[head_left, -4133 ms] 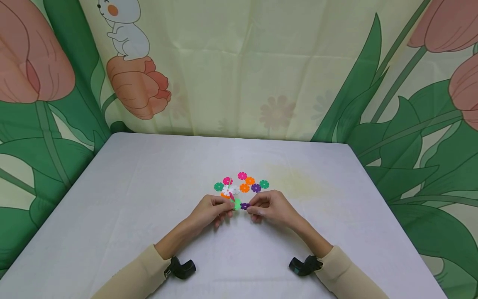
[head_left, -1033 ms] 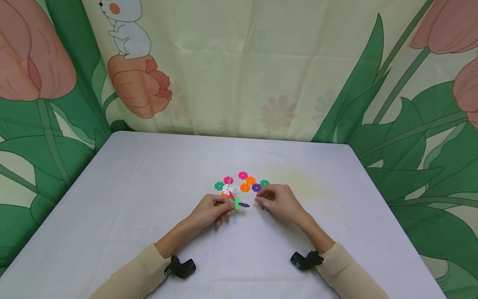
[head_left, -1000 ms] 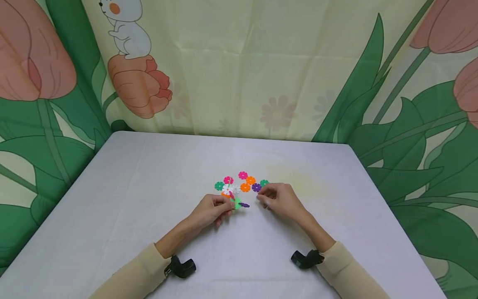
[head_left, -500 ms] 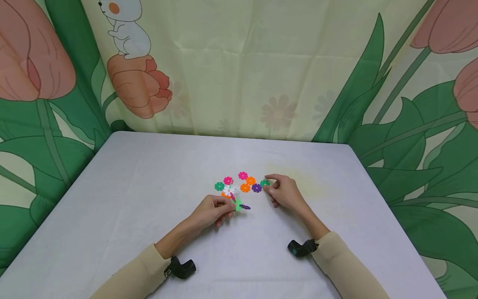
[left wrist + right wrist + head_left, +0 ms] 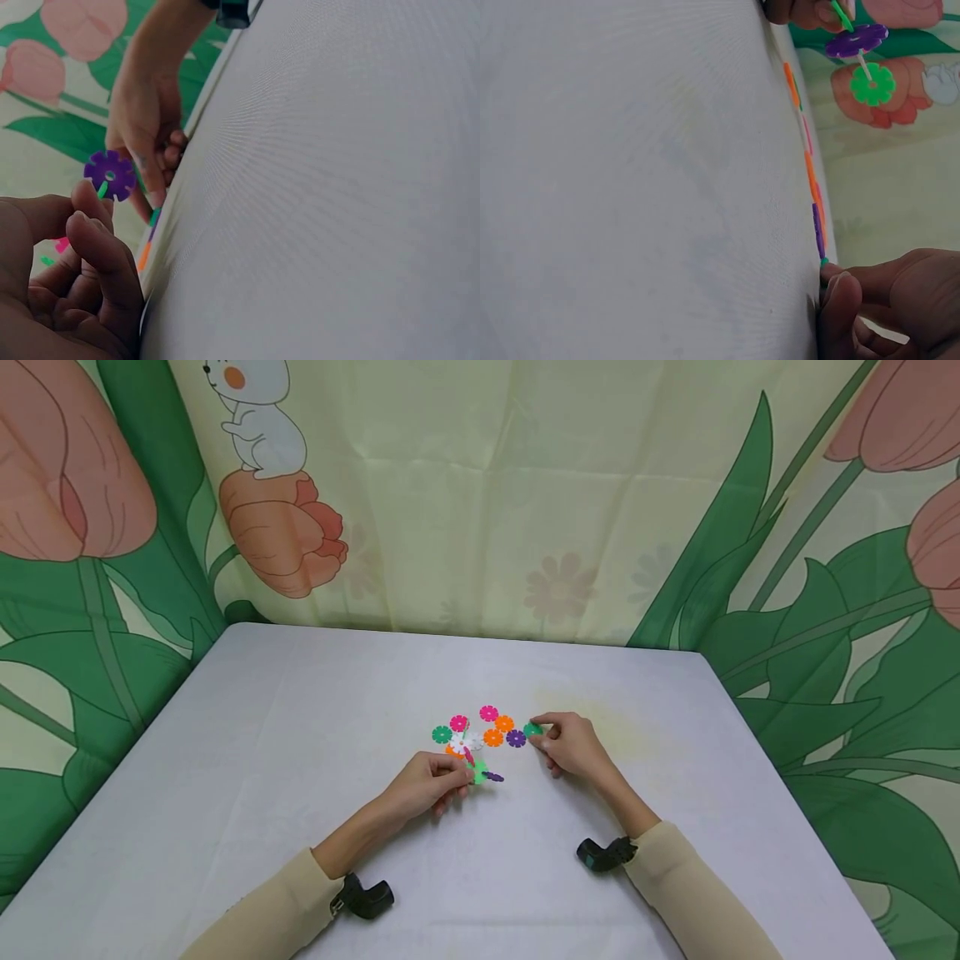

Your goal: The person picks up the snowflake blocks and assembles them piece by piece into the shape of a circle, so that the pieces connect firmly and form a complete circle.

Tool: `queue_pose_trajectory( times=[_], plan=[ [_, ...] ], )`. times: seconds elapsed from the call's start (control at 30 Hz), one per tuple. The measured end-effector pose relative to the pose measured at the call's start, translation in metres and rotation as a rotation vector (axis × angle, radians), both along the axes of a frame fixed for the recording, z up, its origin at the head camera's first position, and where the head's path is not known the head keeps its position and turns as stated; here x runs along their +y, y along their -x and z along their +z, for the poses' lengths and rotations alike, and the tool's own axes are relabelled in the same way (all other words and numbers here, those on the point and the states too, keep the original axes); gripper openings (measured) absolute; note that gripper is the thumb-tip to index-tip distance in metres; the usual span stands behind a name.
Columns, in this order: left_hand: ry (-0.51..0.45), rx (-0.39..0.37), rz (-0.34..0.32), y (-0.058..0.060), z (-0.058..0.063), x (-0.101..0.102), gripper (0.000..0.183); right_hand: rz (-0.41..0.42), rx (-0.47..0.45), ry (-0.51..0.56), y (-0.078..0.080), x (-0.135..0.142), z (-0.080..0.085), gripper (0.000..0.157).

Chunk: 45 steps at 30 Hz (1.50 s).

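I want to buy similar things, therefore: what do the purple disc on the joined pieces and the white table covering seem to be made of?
The purple disc looks like thin, stiff plastic, probably smooth: even colour and regular notches suggest moulding. The white table covering is probably matt fabric: faint creases and fine, weave-like texture, though textured vinyl is possible.

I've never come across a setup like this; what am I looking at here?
There's no robot: just a person's bare left hand and right hand. The wide picture comes from a camera on the head; the closer, sideways ones come from wrist cameras. On the white table lie loose flower-shaped discs in pink, orange, purple and green. The left hand holds several joined discs, light green and purple among them. The right hand pinches a green disc.
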State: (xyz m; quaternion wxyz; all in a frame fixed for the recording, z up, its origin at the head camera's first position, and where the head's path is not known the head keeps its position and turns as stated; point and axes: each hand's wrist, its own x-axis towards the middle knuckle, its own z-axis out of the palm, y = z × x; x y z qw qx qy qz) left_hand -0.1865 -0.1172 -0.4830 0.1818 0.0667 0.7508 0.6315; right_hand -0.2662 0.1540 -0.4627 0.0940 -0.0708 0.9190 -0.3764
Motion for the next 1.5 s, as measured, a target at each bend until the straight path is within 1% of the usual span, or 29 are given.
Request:
queue_pose_trajectory(
  times=[0.17, 0.4, 0.5, 0.67, 0.8, 0.87, 0.97, 1.07, 1.13, 1.2, 1.37, 1.5],
  plan=[
    [-0.005, -0.007, 0.006, 0.000, 0.000, 0.000, 0.023, -0.039, 0.035, 0.034, -0.002, 0.001, -0.003, 0.037],
    [-0.011, -0.017, 0.009, 0.000, 0.001, 0.000, 0.023, -0.071, 0.095, 0.023, -0.006, 0.002, -0.003, 0.035],
    [-0.013, -0.014, 0.007, 0.000, 0.001, 0.000, 0.024, -0.085, 0.110, 0.023, -0.008, 0.003, 0.000, 0.030],
    [-0.016, -0.010, 0.005, -0.001, 0.002, -0.001, 0.024, -0.088, 0.130, 0.019, -0.011, 0.005, 0.004, 0.020],
    [-0.020, -0.011, 0.005, -0.001, 0.002, -0.001, 0.025, -0.070, 0.139, 0.000, -0.013, 0.005, 0.007, 0.019],
    [-0.022, -0.010, 0.005, -0.001, 0.002, -0.001, 0.025, -0.060, 0.133, 0.012, -0.015, 0.005, 0.008, 0.019],
    [-0.025, -0.009, 0.003, 0.000, 0.002, -0.001, 0.026, -0.052, 0.093, 0.079, -0.019, 0.003, 0.010, 0.019],
    [-0.030, -0.005, 0.004, 0.000, 0.002, 0.000, 0.026, -0.025, 0.019, 0.164, -0.023, 0.002, 0.012, 0.019],
    [-0.031, -0.005, 0.006, 0.000, 0.002, 0.000, 0.027, 0.007, -0.035, 0.211, -0.026, 0.002, 0.014, 0.019],
    [-0.032, -0.005, 0.010, 0.000, 0.002, 0.000, 0.027, 0.054, -0.088, 0.250, -0.029, 0.003, 0.016, 0.019],
    [-0.036, -0.020, 0.018, 0.000, 0.002, 0.000, 0.027, 0.206, -0.198, 0.326, -0.035, 0.004, 0.018, 0.024],
    [-0.039, -0.028, 0.023, 0.000, 0.002, 0.000, 0.028, 0.282, -0.255, 0.351, -0.036, 0.005, 0.018, 0.024]
  ],
)
